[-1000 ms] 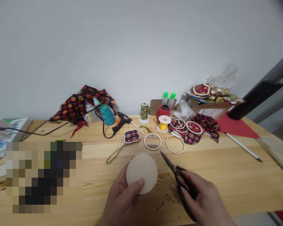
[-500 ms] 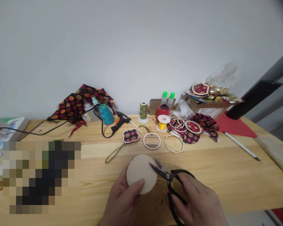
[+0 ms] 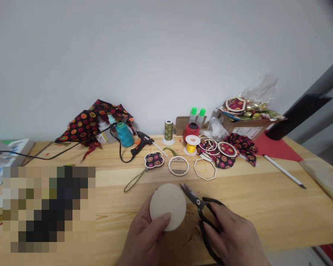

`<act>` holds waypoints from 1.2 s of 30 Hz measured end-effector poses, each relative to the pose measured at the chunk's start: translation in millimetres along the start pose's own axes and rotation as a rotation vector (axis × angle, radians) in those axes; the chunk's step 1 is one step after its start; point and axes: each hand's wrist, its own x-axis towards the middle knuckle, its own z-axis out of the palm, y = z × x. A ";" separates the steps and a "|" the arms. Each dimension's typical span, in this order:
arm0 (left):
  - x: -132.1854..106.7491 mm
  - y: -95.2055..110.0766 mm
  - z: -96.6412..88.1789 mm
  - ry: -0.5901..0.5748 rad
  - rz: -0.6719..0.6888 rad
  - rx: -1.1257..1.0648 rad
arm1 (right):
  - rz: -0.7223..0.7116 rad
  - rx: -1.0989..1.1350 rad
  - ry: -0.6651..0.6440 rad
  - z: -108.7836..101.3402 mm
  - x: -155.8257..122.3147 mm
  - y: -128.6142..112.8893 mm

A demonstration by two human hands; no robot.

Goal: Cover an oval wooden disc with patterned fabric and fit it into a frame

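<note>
My left hand [image 3: 148,231] grips a pale round disc [image 3: 169,205], with the thumb flat across its lower front. The disc faces me; its back is hidden. In my right hand [image 3: 233,232] is a pair of black-handled scissors [image 3: 198,203], fingers through the loops. Their blades are nearly together and point up and left, just beside the disc's upper right edge. Beyond the disc lie a round wooden lattice frame [image 3: 178,166], a flower-shaped piece covered in patterned fabric [image 3: 154,160] with a green cord loop, and a wooden octagon ring [image 3: 205,170]. Small dark scraps [image 3: 188,236] lie beneath the scissors.
A glue gun [image 3: 141,143], a teal thread cone [image 3: 124,135], a green thread spool [image 3: 168,131] and a yellow spool [image 3: 191,147] stand along the wall. Patterned cloth [image 3: 100,118] is heaped left. A full cardboard box [image 3: 249,129] and a white pencil [image 3: 284,171] are right.
The scissor blades have closed from slightly apart to nearly together, and their tips have moved off the disc's face to beside its edge. The disc has shifted slightly right and down.
</note>
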 end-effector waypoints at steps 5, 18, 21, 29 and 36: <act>-1.7 -0.5 -0.5 0.028 0.015 0.040 | -0.011 0.021 -0.004 -7.7 4.6 0.2; -2.6 -1.6 0.4 0.020 0.019 0.039 | -0.094 -0.057 -0.008 -10.1 5.4 -1.8; -3.3 -1.6 1.1 0.013 0.014 0.031 | -0.120 -0.093 -0.016 -10.1 6.1 -3.1; -3.4 -6.7 0.3 0.080 0.058 0.032 | -0.158 -0.201 0.002 -5.6 4.8 -6.3; -1.7 -11.1 -1.2 0.073 0.098 0.091 | -0.152 -0.242 0.022 -0.3 1.7 -12.5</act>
